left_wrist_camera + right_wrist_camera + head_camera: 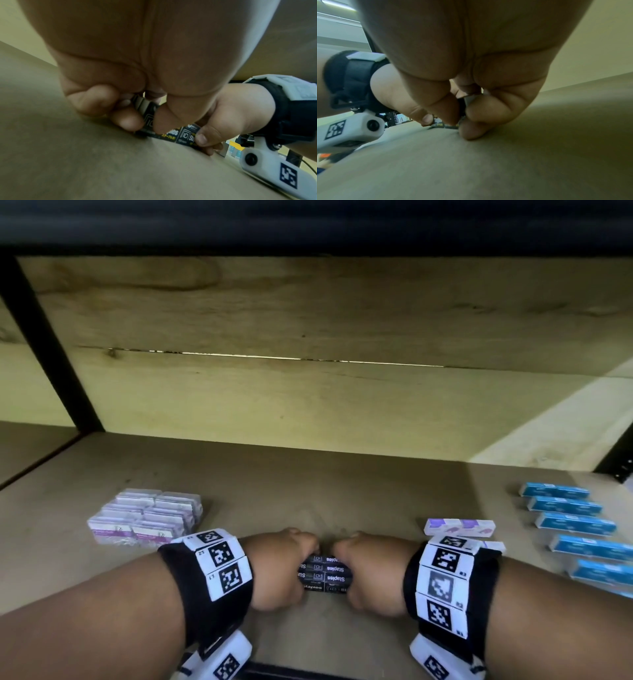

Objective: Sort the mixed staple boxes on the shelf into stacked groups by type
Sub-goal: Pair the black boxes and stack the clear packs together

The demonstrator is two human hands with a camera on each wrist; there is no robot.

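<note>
At six o'clock on the brown wooden shelf (342, 491), left hand (277, 570) and right hand (373, 573) grip the small black cardboard staple boxes (325, 575) from either end.

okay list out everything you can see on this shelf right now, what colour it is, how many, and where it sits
black staple boxes: four rows visible, black with white lettering, front centre, between both hands
purple-and-white boxes: grouped block, count unclear, left
blue boxes: about six, blue, lying apart in a row, right
long white-and-purple box: one, behind the right wrist
shelf: one, brown board
left hand: grips the black boxes' left end
right hand: grips their right end
</note>
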